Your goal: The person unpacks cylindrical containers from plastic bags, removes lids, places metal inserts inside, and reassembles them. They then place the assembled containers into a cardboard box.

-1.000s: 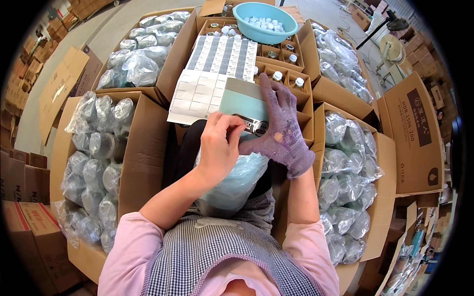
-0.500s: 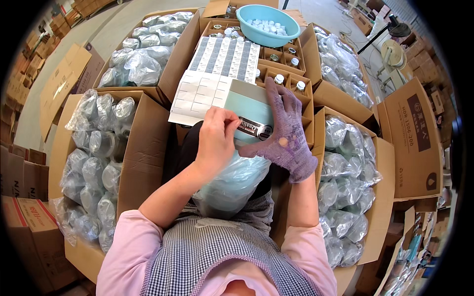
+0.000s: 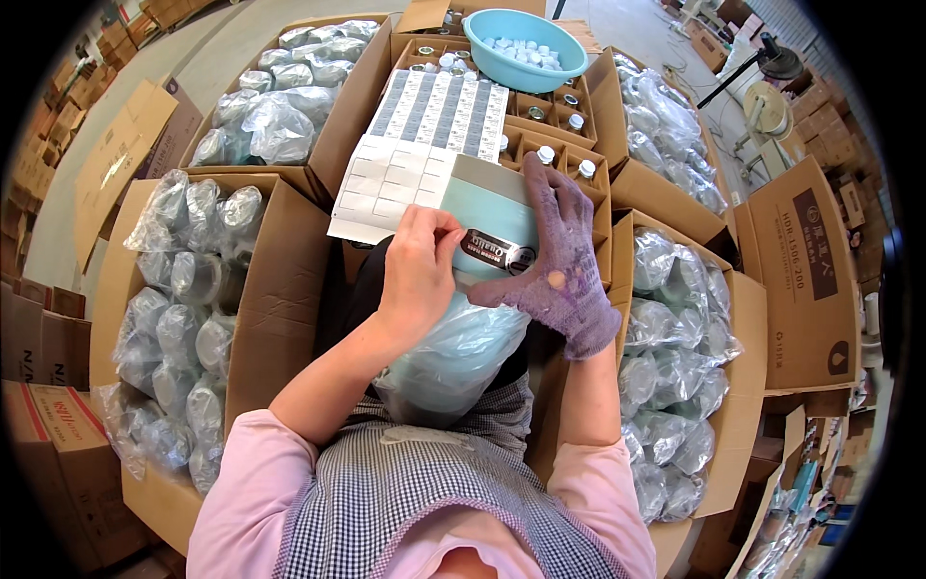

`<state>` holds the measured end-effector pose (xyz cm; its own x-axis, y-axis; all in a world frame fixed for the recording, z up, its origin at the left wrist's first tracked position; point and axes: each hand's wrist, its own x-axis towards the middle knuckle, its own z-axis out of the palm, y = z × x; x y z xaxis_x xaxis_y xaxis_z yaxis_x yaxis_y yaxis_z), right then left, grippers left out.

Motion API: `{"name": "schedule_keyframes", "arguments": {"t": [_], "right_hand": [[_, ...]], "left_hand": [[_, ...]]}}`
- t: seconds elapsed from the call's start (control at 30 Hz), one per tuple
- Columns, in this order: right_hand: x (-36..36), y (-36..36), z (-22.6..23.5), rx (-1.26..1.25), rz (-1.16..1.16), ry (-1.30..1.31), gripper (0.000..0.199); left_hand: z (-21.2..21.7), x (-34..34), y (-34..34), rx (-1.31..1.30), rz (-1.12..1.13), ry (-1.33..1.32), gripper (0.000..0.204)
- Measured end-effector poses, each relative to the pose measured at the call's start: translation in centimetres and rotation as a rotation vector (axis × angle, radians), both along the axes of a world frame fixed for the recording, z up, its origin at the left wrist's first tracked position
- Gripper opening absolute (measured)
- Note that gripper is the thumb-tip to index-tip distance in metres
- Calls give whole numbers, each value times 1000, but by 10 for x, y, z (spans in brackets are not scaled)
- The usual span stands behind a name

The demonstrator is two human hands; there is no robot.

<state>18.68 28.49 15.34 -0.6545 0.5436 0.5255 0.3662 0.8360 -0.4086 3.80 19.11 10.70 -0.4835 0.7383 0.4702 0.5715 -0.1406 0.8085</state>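
A light blue box point(image 3: 482, 207) with a grey end stands in front of me, a glossy black label point(image 3: 497, 253) on its near part. My right hand point(image 3: 559, 256), in a purple work glove, grips the box with the fingers along its right edge and the thumb below the label. My bare left hand point(image 3: 417, 275) is closed in a pinch at the label's left end; whatever is between those fingertips is too small to make out. In my lap, below both hands, lies a clear plastic bag point(image 3: 458, 352) over something pale blue-green.
White-backed sticker sheets point(image 3: 391, 183) and a printed label sheet point(image 3: 439, 111) lie beyond the box. Behind them, a divided carton point(image 3: 550, 135) holds capped bottles, and a blue basin point(image 3: 526, 72) holds white caps. Cartons of plastic-wrapped glassware point(image 3: 193, 299) flank me on both sides.
The left fingertips have shifted slightly left, leaving more of the label's left end uncovered. The right hand keeps its hold on the box.
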Motion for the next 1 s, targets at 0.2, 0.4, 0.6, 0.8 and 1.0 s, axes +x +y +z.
{"name": "schedule_keyframes", "arguments": {"t": [0.2,0.4,0.6,0.8,1.0], "right_hand": [[-2,-1,1,10,-9,-13,128],[-1,-1,1,-5,-32,-37,125],[0,-1,6,-1,-50,-83,130],[10,0,2,-101,-67,-101,128],[-1,5,2,-69,-59,-143,131]], "left_hand": [[-2,4,-3,86,-8,177,10],[16,5,-3,-29,-87,-44,15],[24,3,-12,182,-140,332,14],[26,-85,-62,178,-202,-380,8],[-193,-216,-94,-477,-150,-496,24]]}}
